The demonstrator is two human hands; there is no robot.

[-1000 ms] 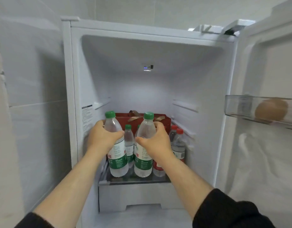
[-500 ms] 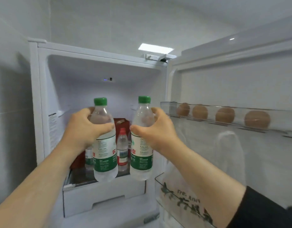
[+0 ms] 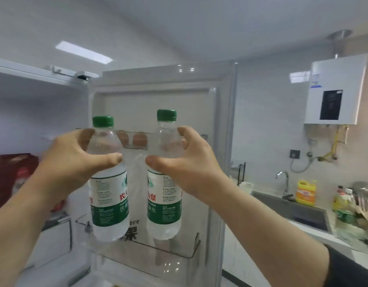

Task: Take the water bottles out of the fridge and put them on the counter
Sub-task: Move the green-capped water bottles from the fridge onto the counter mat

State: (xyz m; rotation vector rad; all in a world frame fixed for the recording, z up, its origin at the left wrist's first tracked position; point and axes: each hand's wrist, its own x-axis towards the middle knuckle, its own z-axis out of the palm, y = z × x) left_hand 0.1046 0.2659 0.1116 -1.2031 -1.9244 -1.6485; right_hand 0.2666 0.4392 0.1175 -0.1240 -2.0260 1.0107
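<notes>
Left water bottle [image 3: 107, 183], clear with a green cap and a green-and-white label, is upright in mid-air at 8 o'clock from the frame's middle. The left hand [image 3: 75, 160] grips it, fingers and thumb clamped round its upper body. The right water bottle [image 3: 164, 183], the same kind, is upright at 6 o'clock, just beside the first without touching it. The right hand [image 3: 187, 168] has its fingers clamped on it the same way. Behind both stands the open fridge door [image 3: 199, 100], with eggs [image 3: 139, 139] in its rack. A red box [image 3: 11, 175] sits inside the fridge at 9 o'clock. The counter [image 3: 315, 232] with a sink [image 3: 299, 212] lies at 4 o'clock, well apart from the bottles. A yellow jug [image 3: 305, 192] stands behind the sink.
</notes>
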